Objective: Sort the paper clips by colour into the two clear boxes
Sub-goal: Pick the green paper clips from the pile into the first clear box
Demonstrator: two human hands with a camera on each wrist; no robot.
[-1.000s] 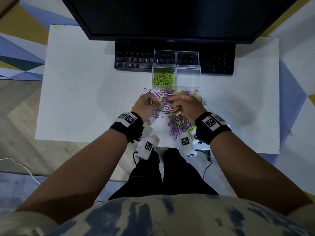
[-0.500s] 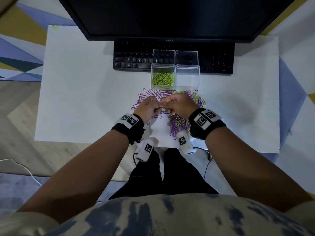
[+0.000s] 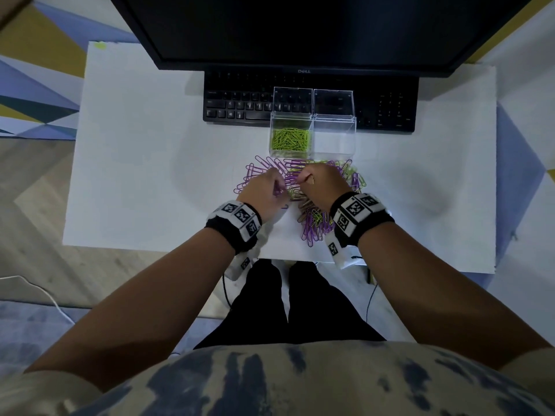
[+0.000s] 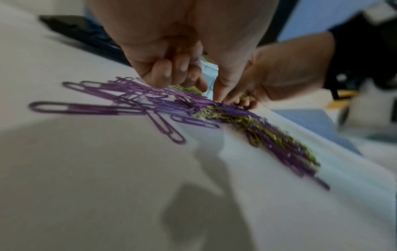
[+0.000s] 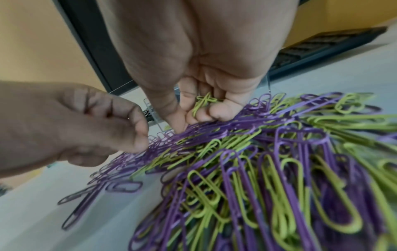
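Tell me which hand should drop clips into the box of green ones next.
Right. The right hand already holds green clips in its curled fingers, while the left hand is down on the purple clips.

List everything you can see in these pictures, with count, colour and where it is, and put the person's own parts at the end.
Loose paper clips: one mixed pile, purple and green, on the table before the boxes.
Left clear box: one, clear, lid open, holds green clips, stands before the keyboard.
Right clear box: one, clear, lid open, no clips visible inside, touching the left box.
Keyboard: one, black, behind the boxes.
Monitor: one, black, at the far edge.
Table: one, white.
Wristbands: two, black with square markers, one on each wrist.
Left hand: fingers curled over the purple clips, grip unclear.
Right hand: holds a few green clips in its curled fingers.
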